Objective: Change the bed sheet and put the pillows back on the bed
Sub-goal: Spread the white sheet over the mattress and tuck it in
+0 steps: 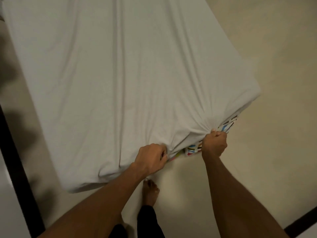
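Clearly the hem is being bunched: the left hand (151, 158) and right hand (214, 143) each clench the white sheet (120, 74) at the bed's near edge, where it covers the top but leaves the patterned mattress (226, 126) side bare. Pulling down evenly and tucking under, corner by corner, should flatten the long creases. No pillows or containers show.

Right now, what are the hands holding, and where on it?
Both hold the white sheet by its bunched near edge: the left hand toward the middle, the right hand nearer the corner, above the patterned fabric.
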